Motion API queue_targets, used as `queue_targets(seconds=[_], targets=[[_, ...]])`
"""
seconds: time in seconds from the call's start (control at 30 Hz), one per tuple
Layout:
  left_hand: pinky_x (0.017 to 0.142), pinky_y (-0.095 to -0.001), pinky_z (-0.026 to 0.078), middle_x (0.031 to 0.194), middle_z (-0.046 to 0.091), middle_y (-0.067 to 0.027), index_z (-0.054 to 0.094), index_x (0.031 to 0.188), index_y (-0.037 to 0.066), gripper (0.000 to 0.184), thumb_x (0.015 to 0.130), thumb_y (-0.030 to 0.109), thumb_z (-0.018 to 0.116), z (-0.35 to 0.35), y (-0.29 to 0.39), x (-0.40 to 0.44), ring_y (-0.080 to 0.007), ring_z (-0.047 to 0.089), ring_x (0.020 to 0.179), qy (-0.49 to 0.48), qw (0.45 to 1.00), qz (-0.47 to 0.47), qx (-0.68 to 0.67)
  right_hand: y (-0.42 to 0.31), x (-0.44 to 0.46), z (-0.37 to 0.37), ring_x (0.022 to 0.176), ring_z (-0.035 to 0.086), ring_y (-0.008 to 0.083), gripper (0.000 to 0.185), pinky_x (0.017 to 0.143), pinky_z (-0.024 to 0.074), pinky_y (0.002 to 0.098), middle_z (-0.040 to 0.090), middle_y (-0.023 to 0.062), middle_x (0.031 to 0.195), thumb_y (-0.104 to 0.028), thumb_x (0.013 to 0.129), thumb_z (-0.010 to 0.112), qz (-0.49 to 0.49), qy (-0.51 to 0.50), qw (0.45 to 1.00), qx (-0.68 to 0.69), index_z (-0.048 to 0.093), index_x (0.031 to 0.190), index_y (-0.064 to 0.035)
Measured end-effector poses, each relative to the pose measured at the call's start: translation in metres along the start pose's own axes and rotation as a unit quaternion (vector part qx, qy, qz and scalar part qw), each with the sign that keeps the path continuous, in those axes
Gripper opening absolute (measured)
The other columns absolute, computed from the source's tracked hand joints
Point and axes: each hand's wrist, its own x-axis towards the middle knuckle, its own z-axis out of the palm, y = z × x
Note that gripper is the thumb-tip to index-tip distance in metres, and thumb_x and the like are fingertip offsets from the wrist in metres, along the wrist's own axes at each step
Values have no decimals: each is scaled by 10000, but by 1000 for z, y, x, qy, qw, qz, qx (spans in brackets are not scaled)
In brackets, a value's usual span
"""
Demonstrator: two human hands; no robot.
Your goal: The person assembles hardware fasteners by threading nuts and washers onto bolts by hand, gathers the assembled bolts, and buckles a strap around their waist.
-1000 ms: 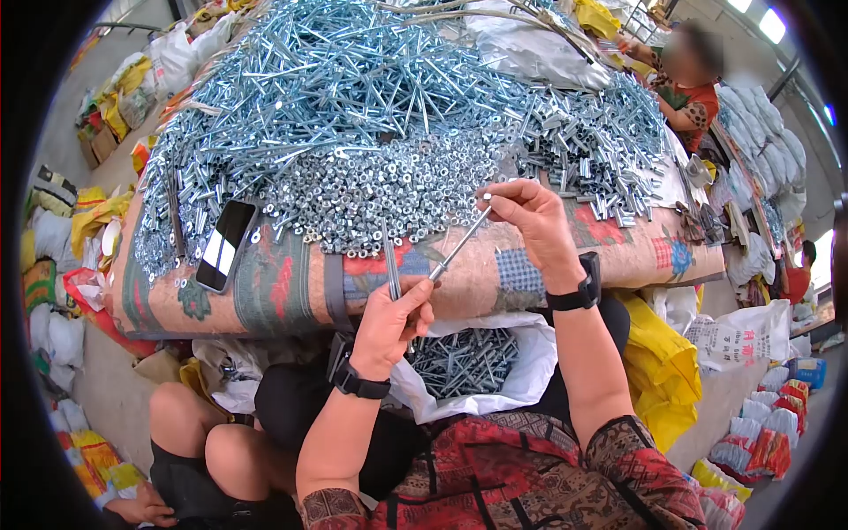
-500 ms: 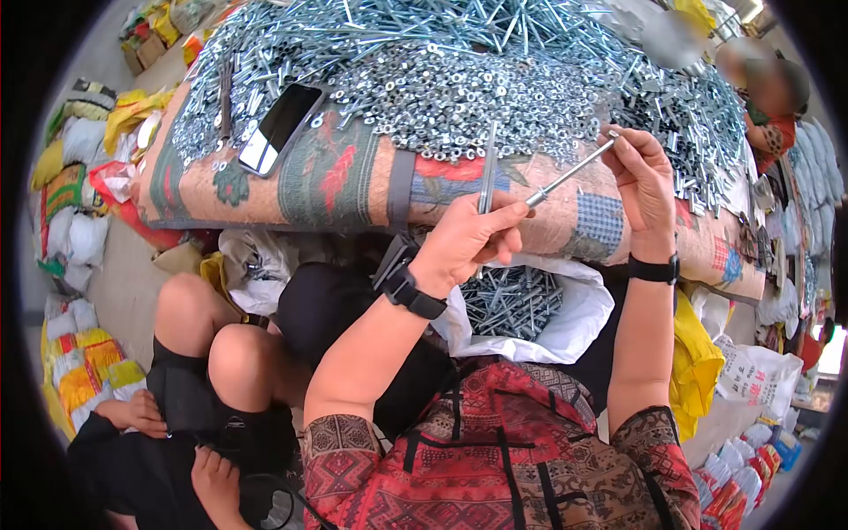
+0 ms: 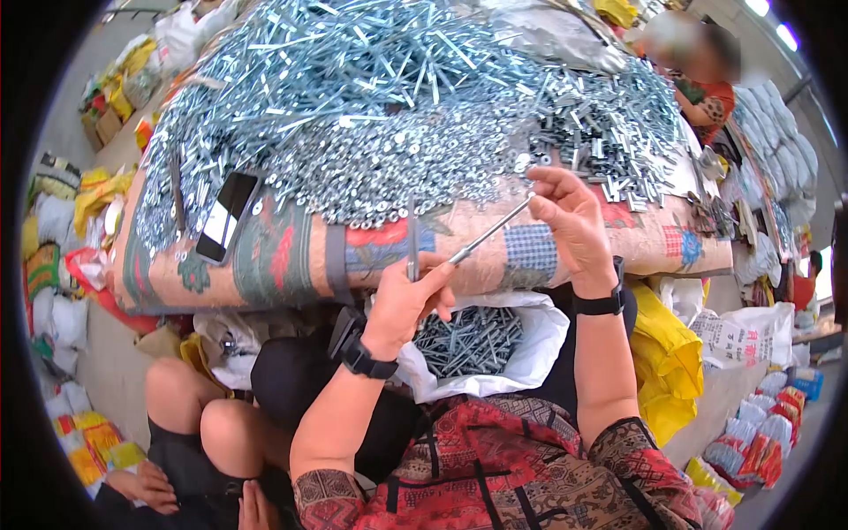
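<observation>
My left hand [image 3: 406,305] is closed round a long metal anchor bolt [image 3: 490,231] with a sleeve near the grip; its shaft slants up to the right. A second thin metal rod [image 3: 412,234] stands upright from the same hand. At the bolt's far tip is my right hand [image 3: 570,221], thumb against or very near the end, the other fingers raised apart from it. Whether a small nut or washer sits there is too small to tell. Below my hands, a white sack [image 3: 539,353] holds many metal bolts [image 3: 468,340]. Loose nuts and washers [image 3: 371,168] lie just beyond.
A heap of long bolts [image 3: 353,62] covers the table's back, with short metal sleeves [image 3: 601,132] at right. A phone [image 3: 228,216] lies on the patterned cloth [image 3: 300,256]. Another person's knees [image 3: 230,433] are at left; a yellow bag [image 3: 662,362] is at right.
The view has shifted, so the table sits lower and further left. My left hand keeps the bolt and rod. My right hand's fingers have spread from their pinch at the bolt's tip.
</observation>
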Motion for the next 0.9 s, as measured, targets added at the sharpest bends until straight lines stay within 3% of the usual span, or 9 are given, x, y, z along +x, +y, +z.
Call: queue_targets(seconds=[0.2, 0.33, 0.43, 0.67, 0.73, 0.77, 0.8, 0.87, 0.9], targets=[[469, -243, 492, 679, 628, -95, 606, 1081, -47, 219, 922, 103, 602, 6, -6, 1, -140, 602, 503, 54, 985, 145, 73, 5, 0, -15, 762, 584, 71, 237, 704, 466, 202, 641, 15, 865, -31, 809, 721, 88, -20, 991, 94, 651, 1033, 0], [473, -231, 493, 678, 624, -70, 624, 1109, -31, 234, 918, 103, 616, 15, -6, -1, -121, 599, 523, 50, 980, 159, 106, 18, -9, 4, 760, 600, 71, 179, 683, 469, 203, 665, 27, 859, -37, 805, 718, 51, -6, 999, 0, 671, 977, -20], [480, -237, 491, 680, 624, -66, 628, 1103, -27, 226, 920, 105, 616, 18, -7, 2, -122, 597, 532, 48, 979, 170, 105, 34, -19, 28, 667, 565, 71, 144, 618, 451, 205, 637, 8, 780, -42, 792, 731, 137, -43, 988, 60, 676, 922, -17], [493, -252, 508, 684, 626, -63, 624, 1083, -33, 196, 920, 73, 603, 16, -8, -2, -114, 601, 559, 63, 972, 176, 140, 30, -10, 28, 633, 508, 49, 267, 554, 363, 218, 613, -23, 692, -292, 865, 702, 101, -61, 975, -187, 681, 799, -34], [494, -251, 510, 688, 626, -61, 624, 1075, -40, 189, 918, 63, 601, 15, -9, -2, -112, 602, 565, 66, 968, 195, 142, 16, -12, 52, 669, 526, 49, 280, 585, 403, 233, 623, 6, 715, -309, 872, 691, 66, 79, 993, 50, 691, 794, -40], [493, -252, 511, 691, 625, -62, 623, 1069, -45, 185, 917, 58, 597, 15, -7, -2, -112, 604, 570, 66, 967, 197, 146, 23, -14, 33, 800, 599, 102, 348, 733, 460, 259, 658, 40, 811, -317, 899, 654, 29, -35, 999, -29, 671, 1005, 14], [493, -252, 511, 691, 625, -62, 623, 1069, -45, 185, 917, 58, 597, 16, -7, -2, -112, 604, 570, 68, 967, 196, 146, 17, -11, 30, 800, 599, 102, 348, 733, 460, 259, 658, 40, 811, -317, 899, 654, 30, -36, 998, -28, 671, 1005, 14], [491, -253, 512, 689, 625, -64, 619, 1072, -49, 193, 917, 64, 602, 16, -9, -1, -116, 604, 568, 69, 971, 194, 124, 6, -4, 27, 912, 610, 121, 374, 841, 451, 279, 681, 67, 900, -281, 917, 630, 275, -38, 905, -322, 620, 1128, 28], [491, -253, 512, 689, 625, -64, 619, 1072, -49, 193, 917, 64, 602, 16, -9, -1, -116, 604, 568, 68, 971, 194, 125, 13, -6, 25, 912, 610, 121, 374, 841, 451, 279, 681, 67, 900, -281, 917, 630, 275, -37, 905, -322, 620, 1128, 28]])
